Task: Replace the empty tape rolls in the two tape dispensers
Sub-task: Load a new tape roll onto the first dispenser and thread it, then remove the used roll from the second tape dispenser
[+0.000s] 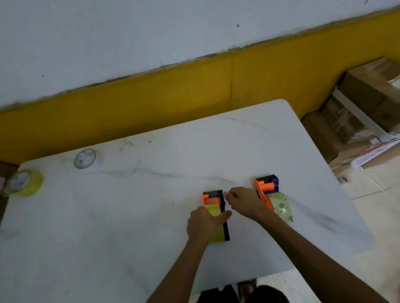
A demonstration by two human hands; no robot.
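Left hand (205,222) grips near dispenser (213,201) — boxes (359,115) beyond table (127,216).

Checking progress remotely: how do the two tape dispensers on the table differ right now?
The left dispenser carries a yellow roll; the right dispenser carries a clear roll with greenish dots. The left hand grips the left dispenser over its roll; the right dispenser has no hand gripping it, the right hand lying between the two. The right dispenser sits slightly farther from the person. Both share orange-and-purple bodies, and both stand on the white table.
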